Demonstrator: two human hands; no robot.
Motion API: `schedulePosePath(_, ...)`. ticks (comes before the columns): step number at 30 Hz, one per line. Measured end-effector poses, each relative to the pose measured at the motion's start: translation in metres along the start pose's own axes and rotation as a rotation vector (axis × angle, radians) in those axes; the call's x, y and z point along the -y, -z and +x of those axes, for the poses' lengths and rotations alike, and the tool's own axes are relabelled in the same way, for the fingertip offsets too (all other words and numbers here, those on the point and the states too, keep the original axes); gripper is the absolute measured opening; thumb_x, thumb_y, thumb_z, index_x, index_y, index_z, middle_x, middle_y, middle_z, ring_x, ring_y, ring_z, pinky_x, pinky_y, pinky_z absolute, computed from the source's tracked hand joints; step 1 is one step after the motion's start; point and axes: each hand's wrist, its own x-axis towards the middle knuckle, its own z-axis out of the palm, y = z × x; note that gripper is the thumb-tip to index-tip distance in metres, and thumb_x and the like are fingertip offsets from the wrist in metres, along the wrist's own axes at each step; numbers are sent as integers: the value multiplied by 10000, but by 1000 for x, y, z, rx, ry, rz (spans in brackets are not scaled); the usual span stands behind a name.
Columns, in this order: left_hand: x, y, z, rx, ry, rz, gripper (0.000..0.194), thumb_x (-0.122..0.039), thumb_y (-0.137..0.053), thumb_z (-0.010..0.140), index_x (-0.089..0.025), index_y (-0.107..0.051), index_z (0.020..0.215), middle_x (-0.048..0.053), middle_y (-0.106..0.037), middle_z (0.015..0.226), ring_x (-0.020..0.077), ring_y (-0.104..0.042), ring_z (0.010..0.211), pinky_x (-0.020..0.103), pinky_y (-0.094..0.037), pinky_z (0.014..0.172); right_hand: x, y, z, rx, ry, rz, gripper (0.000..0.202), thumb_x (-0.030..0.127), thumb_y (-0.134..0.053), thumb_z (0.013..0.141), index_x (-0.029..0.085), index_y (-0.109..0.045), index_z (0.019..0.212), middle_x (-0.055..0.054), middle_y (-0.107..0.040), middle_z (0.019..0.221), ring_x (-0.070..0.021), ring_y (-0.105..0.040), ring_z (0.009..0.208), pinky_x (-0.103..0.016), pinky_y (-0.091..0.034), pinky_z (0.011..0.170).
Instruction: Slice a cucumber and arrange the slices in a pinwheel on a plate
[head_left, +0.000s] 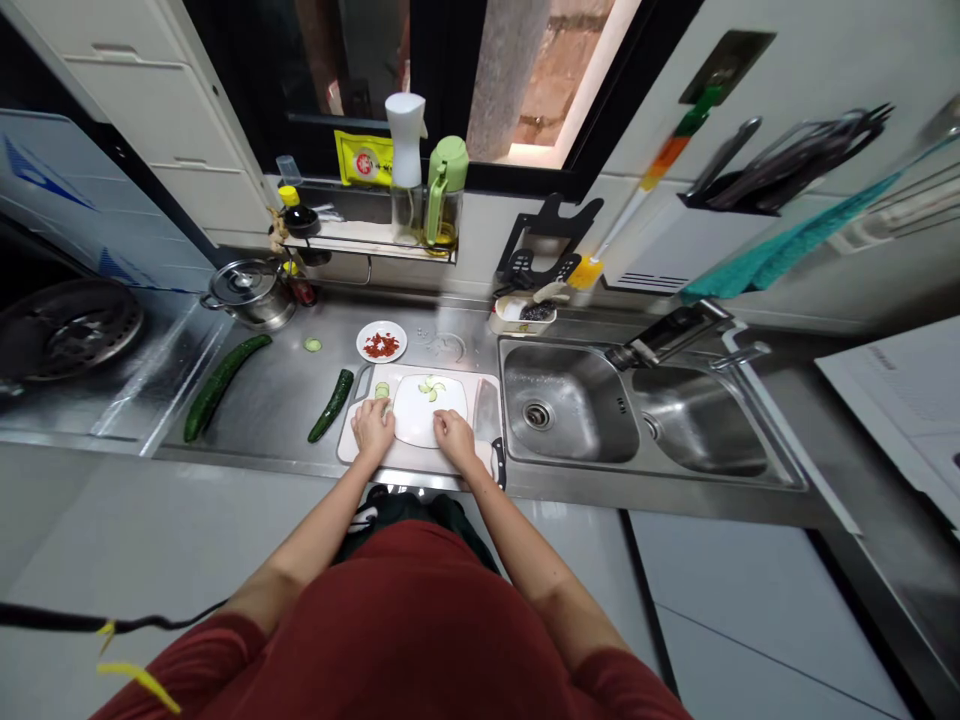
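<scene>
A white square plate (pixel 418 418) lies on a pale cutting board (pixel 360 452), with several thin cucumber slices (pixel 432 388) fanned out near its far edge. By the plate's left edge is my left hand (pixel 373 430), its fingers bent together just below a small group of cucumber rounds (pixel 382 390). My right hand (pixel 454 440) is closed in a pinch over the plate's right side. Whatever either hand's fingertips hold is too small to make out. Along the board's right side lies a knife (pixel 499 460) with a black handle. A cut cucumber (pixel 331 406) rests left of the board.
Beyond the board stands a small plate of red pieces (pixel 382 343). A whole cucumber (pixel 225 388), a lone slice (pixel 313 345) and a lidded pot (pixel 251 293) are to the left. Right of the board is a double sink (pixel 571 462). A shelf (pixel 360 240) holds bottles.
</scene>
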Motion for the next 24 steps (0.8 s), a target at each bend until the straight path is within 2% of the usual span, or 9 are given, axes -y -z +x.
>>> schedulePosePath(5,15,6,-17,15,155,93,343,-337,-480,879,-213,-551,1191,131,-563,1196,306,-485,1127,445,-348,938,2,-1,-7,-39,5,55,297,252,-444,933,223,-665,1129,-56,-666,991,-177,-610,887,-250,-444,802)
schedulePosePath(10,30,-1,-26,9,194,153,399,-417,-473,878,-207,-517,1214,137,-562,1196,317,-484,1107,459,-336,922,4,1,-9,-47,5,88,299,251,-446,929,218,-670,1124,-55,-664,950,-173,-616,860,-253,-451,810)
schedulePosePath(18,36,0,-22,42,197,168,365,-463,-490,864,-219,-566,1125,120,-584,1130,319,-504,1083,467,-333,915,5,4,-11,-73,3,122,289,240,-455,922,190,-672,1105,-58,-666,953,-167,-612,846,-253,-450,810)
schedulePosePath(24,33,2,-15,66,290,127,286,-383,-493,867,-205,-577,1074,138,-580,1152,321,-511,1104,466,-337,916,0,2,-13,-97,-1,147,289,242,-451,916,187,-676,1089,-54,-670,922,-167,-612,825,-255,-454,808)
